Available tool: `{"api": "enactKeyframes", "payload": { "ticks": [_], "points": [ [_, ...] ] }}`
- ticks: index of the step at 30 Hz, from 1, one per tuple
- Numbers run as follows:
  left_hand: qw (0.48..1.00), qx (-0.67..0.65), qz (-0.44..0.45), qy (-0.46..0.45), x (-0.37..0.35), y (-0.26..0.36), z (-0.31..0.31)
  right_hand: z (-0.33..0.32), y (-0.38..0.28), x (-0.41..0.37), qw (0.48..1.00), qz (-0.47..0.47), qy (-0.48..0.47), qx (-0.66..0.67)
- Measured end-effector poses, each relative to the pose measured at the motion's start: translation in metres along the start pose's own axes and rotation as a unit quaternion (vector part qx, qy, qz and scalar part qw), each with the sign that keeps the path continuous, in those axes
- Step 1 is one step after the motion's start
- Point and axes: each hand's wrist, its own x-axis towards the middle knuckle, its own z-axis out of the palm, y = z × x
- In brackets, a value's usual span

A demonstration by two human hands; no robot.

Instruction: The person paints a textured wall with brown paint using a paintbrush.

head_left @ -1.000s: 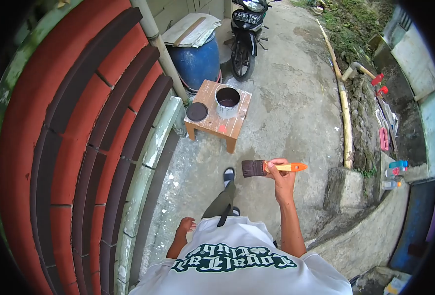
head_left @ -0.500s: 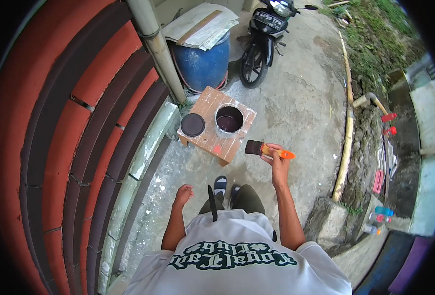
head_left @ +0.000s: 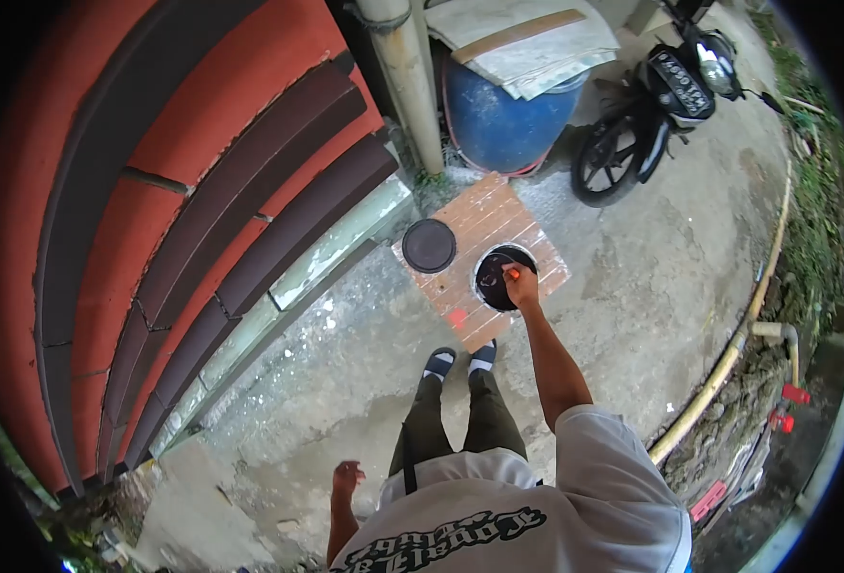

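Observation:
My right hand (head_left: 521, 286) is closed on a paintbrush (head_left: 514, 274), of which only a bit of the orange handle shows. The brush points down into a round can (head_left: 480, 294) of dark brown paint, and its bristles are hidden there. A small wooden table (head_left: 460, 210) carries the can. A round lid (head_left: 429, 245) coated in dark paint lies on the same table, left of the can. Low at the left, my left hand (head_left: 348, 475) hangs beside my body with loosely bent fingers and holds nothing.
A red wall with dark brown ledges (head_left: 293, 205) runs along the left, with a pale, paint-worn ledge (head_left: 341, 244) below. A pipe (head_left: 401, 76), a blue barrel (head_left: 508, 115) and a motorcycle (head_left: 656, 105) stand beyond the table. A yellowish pipe (head_left: 727, 358) edges the concrete path at right.
My right hand has moved from beside the table to over the can, lowering the brush into it. My view has turned and shifted, and my feet are closer to the table.

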Motion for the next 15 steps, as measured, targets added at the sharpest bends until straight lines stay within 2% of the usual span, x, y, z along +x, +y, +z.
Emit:
{"api": "enactKeyframes", "payload": {
  "ticks": [2, 3, 6, 7, 10, 13, 15],
  "points": [
    [0.991, -0.049, -0.121, 0.011, -0.035, -0.039, 0.011, 0.023, 0.017, 0.016, 0.999, 0.001, -0.028, -0.029],
    [0.985, -0.052, -0.167, 0.013, -0.049, -0.055, 0.020, 0.031, 0.019, 0.023, 0.999, 0.028, -0.037, -0.013],
    [0.950, -0.113, -0.291, -0.018, -0.086, -0.090, 0.047, 0.053, 0.031, 0.036, 0.997, 0.011, -0.040, -0.059],
    [0.956, -0.069, -0.286, 0.004, -0.107, -0.080, 0.064, 0.061, 0.039, 0.040, 0.998, 0.013, -0.039, -0.050],
    [0.958, -0.067, -0.278, -0.008, -0.128, -0.072, 0.086, 0.066, 0.047, 0.042, 0.997, -0.004, -0.055, -0.046],
    [0.952, -0.095, -0.292, 0.016, -0.124, -0.067, 0.094, 0.074, 0.054, 0.044, 0.993, 0.005, -0.095, -0.064],
    [0.960, -0.091, -0.265, 0.014, -0.124, -0.060, 0.097, 0.070, 0.057, 0.043, 0.992, 0.016, -0.108, -0.061]
  ]
}}
